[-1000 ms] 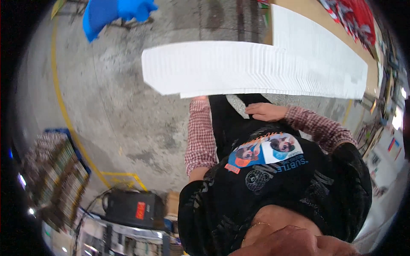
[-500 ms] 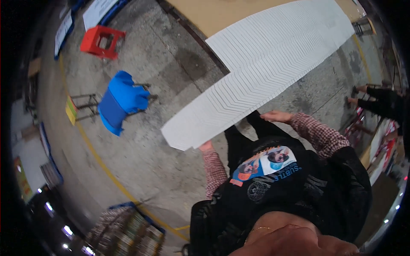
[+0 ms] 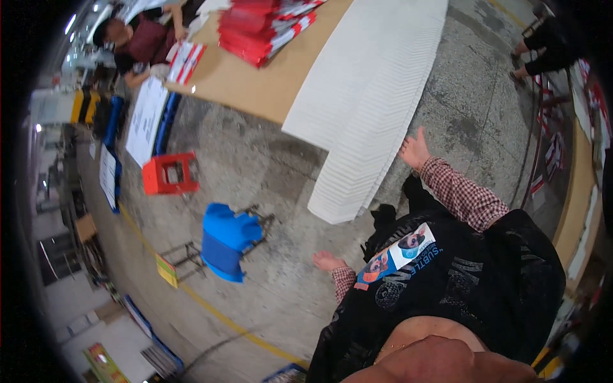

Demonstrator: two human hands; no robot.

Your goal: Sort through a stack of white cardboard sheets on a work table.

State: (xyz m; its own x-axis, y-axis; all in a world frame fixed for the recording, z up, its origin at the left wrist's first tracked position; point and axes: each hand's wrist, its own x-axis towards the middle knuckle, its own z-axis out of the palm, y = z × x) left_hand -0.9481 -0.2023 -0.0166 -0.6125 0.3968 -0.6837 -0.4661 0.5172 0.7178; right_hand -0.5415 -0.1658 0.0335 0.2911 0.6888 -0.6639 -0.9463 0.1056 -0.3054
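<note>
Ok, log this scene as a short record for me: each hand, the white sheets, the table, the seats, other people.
Left hand: empty, apart from the sheets
Right hand: fingers spread, beside the sheets' edge; contact unclear
White sheets: overlapping in a long fanned row, partly on the table, partly jutting past its edge
Table: tan top, also bearing a red-and-white pile
Seats: red stool; blue-covered seat
Other people: one at the table's far left; another at upper right
</note>
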